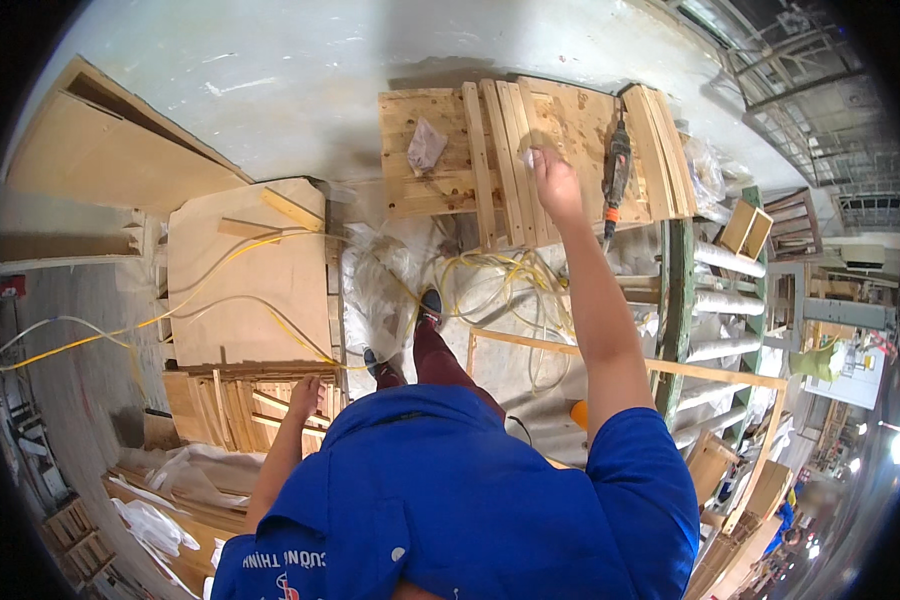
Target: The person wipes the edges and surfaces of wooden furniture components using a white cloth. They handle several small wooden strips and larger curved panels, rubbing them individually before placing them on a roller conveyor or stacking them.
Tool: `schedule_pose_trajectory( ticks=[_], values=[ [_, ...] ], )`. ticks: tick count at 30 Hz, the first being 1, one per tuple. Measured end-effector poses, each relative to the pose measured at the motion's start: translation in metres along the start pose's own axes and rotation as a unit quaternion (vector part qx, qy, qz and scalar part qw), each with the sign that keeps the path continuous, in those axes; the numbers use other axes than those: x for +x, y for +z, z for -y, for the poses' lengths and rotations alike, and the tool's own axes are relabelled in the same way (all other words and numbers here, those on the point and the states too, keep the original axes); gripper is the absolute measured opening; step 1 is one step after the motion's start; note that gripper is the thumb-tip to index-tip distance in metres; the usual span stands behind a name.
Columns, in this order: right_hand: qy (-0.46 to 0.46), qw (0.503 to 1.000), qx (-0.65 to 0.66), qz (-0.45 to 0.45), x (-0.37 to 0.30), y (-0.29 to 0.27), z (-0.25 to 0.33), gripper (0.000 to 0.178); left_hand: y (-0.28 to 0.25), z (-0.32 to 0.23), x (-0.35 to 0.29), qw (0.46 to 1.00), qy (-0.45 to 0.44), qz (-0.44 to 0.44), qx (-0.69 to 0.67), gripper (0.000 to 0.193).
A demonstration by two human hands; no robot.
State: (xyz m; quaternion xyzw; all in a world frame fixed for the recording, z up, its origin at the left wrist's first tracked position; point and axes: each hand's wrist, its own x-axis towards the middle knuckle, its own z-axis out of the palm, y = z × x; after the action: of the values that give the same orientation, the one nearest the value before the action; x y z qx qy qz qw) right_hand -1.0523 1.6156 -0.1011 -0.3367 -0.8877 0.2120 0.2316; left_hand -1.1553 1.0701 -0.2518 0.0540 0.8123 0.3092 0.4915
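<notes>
Apparently, your right hand (558, 185) grips a small pale scrap (529, 158) above the wooden strips (498, 150); likely light and soft, best pinched by an edge. Left hand (307, 397) beside stacked wood (235, 415): grip unclear.

Two hands (558, 187) (306, 397), one power tool (617, 170)

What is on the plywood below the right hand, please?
Wooden strips, a power tool and a crumpled packet lie there, hiding the plywood beneath; the right hand, over the strips, holds something small and pale.
</notes>
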Motion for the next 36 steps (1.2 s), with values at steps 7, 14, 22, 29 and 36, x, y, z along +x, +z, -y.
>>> schedule_pose_trajectory(
  ticks=[7,14,22,29,36],
  values=[
    [0.021,0.999,0.030,-0.004,-0.086,-0.024,0.007,0.027,-0.014,0.019,-0.010,0.999,-0.004,0.015,0.032,0.028],
    [0.044,0.999,0.011,0.017,-0.128,-0.034,0.010,0.028,-0.018,0.016,-0.010,0.999,0.000,0.012,0.045,0.028],
    [0.021,0.992,0.112,-0.051,-0.016,-0.035,0.000,0.034,-0.005,-0.006,-0.005,1.000,-0.021,0.006,0.006,0.027],
    [-0.006,0.995,0.067,-0.073,0.099,0.011,-0.010,0.029,0.013,-0.024,0.000,0.999,-0.025,-0.021,-0.024,0.026],
    [0.000,0.999,-0.002,-0.044,0.139,0.039,-0.029,0.029,0.022,-0.030,0.002,0.996,-0.049,-0.016,-0.069,0.023]
  ],
)
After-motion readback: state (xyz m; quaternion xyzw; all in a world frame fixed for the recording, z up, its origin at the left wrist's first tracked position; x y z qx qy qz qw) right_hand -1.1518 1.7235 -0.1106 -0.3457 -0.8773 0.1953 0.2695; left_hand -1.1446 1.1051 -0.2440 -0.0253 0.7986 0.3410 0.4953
